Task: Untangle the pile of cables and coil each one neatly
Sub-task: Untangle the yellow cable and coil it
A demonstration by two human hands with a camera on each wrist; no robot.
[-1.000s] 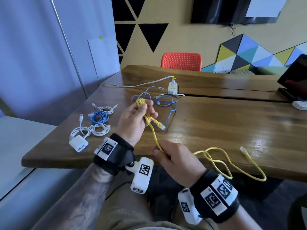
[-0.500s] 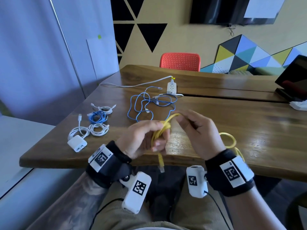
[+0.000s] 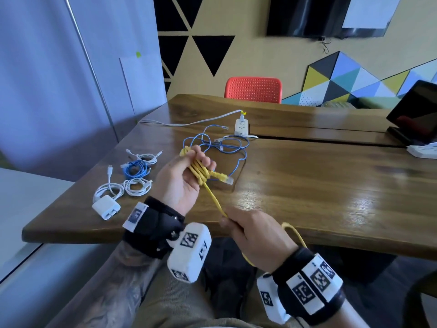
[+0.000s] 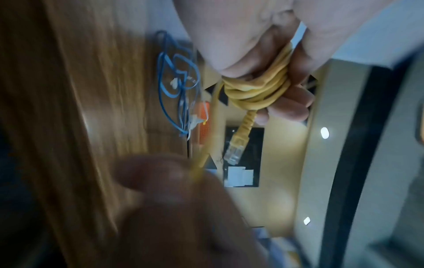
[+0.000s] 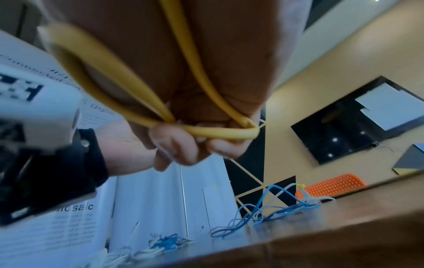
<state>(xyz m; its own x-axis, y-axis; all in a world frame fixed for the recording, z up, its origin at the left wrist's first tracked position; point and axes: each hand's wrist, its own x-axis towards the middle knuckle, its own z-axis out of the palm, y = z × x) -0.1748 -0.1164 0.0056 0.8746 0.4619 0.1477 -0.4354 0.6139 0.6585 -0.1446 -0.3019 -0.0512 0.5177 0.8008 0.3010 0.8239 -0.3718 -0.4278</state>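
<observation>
My left hand point(image 3: 186, 176) is raised over the table and grips a bundle of yellow network cable point(image 3: 198, 170) wound round its fingers; the clear plug point(image 3: 229, 179) sticks out to the right. The left wrist view shows the yellow coils point(image 4: 257, 88) round the fingers and the plug point(image 4: 234, 152) hanging free. From the bundle a taut strand point(image 3: 214, 201) runs down to my right hand point(image 3: 250, 235), which pinches it near the table's front edge. The slack loops behind the right wrist point(image 3: 293, 235). In the right wrist view the yellow cable point(image 5: 206, 130) bends round my fingertips.
A loose blue cable point(image 3: 222, 147) lies tangled mid-table near a white power strip point(image 3: 241, 127). At the left sit coiled white cables point(image 3: 136, 187), a coiled blue cable point(image 3: 136, 168) and a white charger point(image 3: 106, 207). A red chair point(image 3: 253, 89) stands beyond; a dark tablet point(image 3: 416, 112) far right.
My left hand rose from the table edge back over the table, with the plug now pointing right. My right hand dropped to the front edge, drawing the strand taut, and the slack left the tabletop.
</observation>
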